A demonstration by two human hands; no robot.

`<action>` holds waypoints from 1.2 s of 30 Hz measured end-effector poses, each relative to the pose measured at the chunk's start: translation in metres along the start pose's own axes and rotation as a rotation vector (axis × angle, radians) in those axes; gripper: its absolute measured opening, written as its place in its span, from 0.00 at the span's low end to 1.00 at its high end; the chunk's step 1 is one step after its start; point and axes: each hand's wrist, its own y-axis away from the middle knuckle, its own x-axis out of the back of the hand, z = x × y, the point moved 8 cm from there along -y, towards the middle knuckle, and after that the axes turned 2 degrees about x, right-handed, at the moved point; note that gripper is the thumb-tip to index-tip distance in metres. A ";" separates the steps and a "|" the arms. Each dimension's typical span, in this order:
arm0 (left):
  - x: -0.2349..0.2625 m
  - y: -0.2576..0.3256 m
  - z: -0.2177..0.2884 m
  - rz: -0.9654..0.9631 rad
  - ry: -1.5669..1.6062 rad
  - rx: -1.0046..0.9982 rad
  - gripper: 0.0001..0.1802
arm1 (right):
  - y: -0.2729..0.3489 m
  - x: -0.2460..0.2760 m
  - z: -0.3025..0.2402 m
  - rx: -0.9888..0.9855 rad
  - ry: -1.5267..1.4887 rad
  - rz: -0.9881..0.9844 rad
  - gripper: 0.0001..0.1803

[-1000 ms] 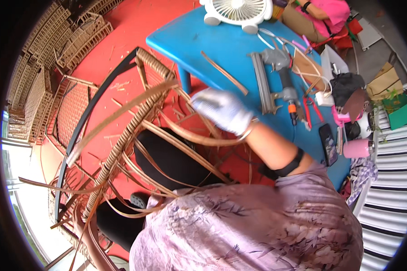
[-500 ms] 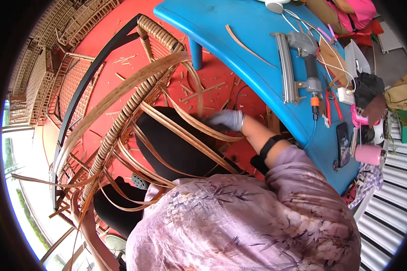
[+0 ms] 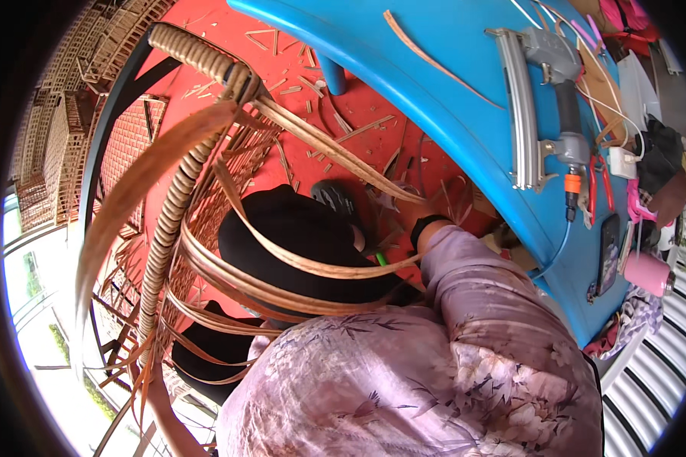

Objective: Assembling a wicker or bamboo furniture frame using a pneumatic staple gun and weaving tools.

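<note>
A large rattan-woven frame (image 3: 168, 221) with a thickly wrapped edge and a black metal bar (image 3: 99, 152) leans at my left. Long brown rattan strips (image 3: 305, 263) hang loose from it and curve across my lap. Low on the frame, my left hand (image 3: 151, 372) is closed about its lower end, partly covered by strip ends. My right hand (image 3: 399, 198), in a pale glove, reaches down beside my knee, near the table's underside. One long strip (image 3: 328, 141) runs from the frame's top to this hand and crosses it, so its fingers are hidden.
A blue table (image 3: 450, 129) at the right carries a pneumatic nail gun (image 3: 549, 107), red-handled pliers (image 3: 607, 186), a phone (image 3: 608, 255) and a pink bottle (image 3: 648, 274). Rattan scraps (image 3: 366, 128) litter the red floor. Woven rattan pieces (image 3: 57, 145) stand at the far left.
The woven frame has shifted left and turned a little, its strips swinging with it. My right hand has moved slightly, and a strip now stretches across to it.
</note>
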 end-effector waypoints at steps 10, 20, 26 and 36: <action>0.019 -0.014 -0.013 0.052 0.141 0.171 0.33 | 0.041 0.002 0.027 -0.322 -0.417 -0.258 0.20; 0.043 -0.017 -0.045 0.070 -0.023 0.234 0.29 | 0.057 0.038 -0.005 -0.134 0.013 0.231 0.18; 0.084 -0.034 -0.130 0.079 0.340 0.339 0.30 | 0.114 -0.033 0.024 -0.308 0.032 -0.284 0.16; 0.111 -0.042 -0.193 0.025 0.543 0.454 0.30 | 0.135 -0.064 0.079 -0.922 -1.262 0.461 0.13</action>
